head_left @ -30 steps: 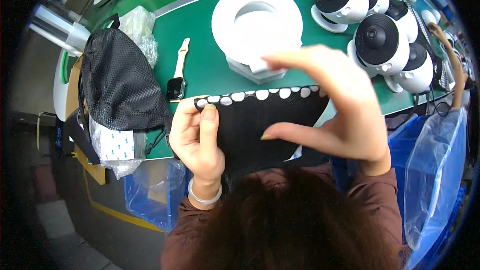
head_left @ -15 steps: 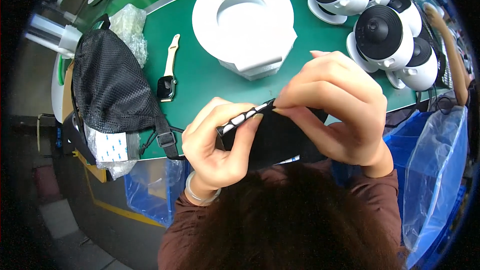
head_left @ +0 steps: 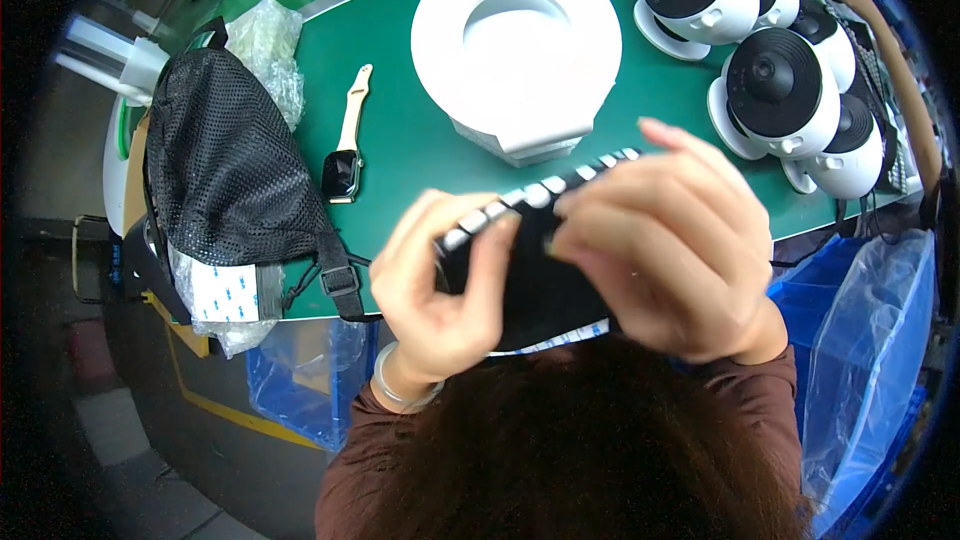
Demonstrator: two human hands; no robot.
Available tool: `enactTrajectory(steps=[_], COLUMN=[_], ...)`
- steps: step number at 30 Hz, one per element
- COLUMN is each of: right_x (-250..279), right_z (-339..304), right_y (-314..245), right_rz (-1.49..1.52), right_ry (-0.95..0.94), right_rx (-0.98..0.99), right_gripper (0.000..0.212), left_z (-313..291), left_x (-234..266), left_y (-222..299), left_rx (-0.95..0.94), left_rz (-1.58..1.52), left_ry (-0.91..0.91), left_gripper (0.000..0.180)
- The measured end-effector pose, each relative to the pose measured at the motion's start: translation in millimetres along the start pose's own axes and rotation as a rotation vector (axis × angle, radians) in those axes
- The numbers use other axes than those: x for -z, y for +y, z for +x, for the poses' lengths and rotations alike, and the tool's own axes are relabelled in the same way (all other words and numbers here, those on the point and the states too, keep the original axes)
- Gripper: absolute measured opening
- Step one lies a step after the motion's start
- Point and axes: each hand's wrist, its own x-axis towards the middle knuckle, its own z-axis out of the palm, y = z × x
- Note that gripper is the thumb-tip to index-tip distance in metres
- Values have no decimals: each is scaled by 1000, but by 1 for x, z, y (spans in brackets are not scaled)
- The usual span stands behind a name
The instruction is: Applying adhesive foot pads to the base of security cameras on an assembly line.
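A thin, flexible black sheet [head_left: 545, 290] is held up near me, white pads with black gaps showing along its upper edge. White backing with blue marks shows along its lower edge. My left hand [head_left: 435, 290] pinches the sheet's left end between thumb and fingers; a pale bangle circles that wrist. My right hand [head_left: 680, 240] is closed at the sheet's upper edge, thumb and fingertips against it, slightly blurred. The sheet's right part is hidden behind that hand. Beyond the hands stands a white round housing [head_left: 440, 50] with a ring-shaped recess.
A smartwatch [head_left: 341, 174] with a cream strap lies left on the green table [head_left: 390, 165]. A black mesh bag [head_left: 225, 160], bubble wrap [head_left: 270, 50] and a printed white sheet [head_left: 222, 292] sit farther left. Several white-and-black devices [head_left: 780, 85] crowd the right; another person's arm [head_left: 890, 50] reaches beyond them.
The sheet has opened out, so more of its pad-lined edge and marked lower edge show. My right fingertips have moved slightly right and down. The other person's hand has moved upward.
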Motion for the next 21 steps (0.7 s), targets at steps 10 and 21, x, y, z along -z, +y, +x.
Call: enactTrajectory(steps=[10,21], right_x=[-9,-22], right_z=[28,25], right_y=[19,10], right_rz=[211,156], right_ry=[35,-73], right_rx=[-253,-319], right_gripper=[7,10], left_z=[25,17], left_x=[-7,-9], left_y=[-11,-13], left_rx=[5,-45], left_rz=[-119,39], left_ry=[-220,-215], left_gripper=[13,23])
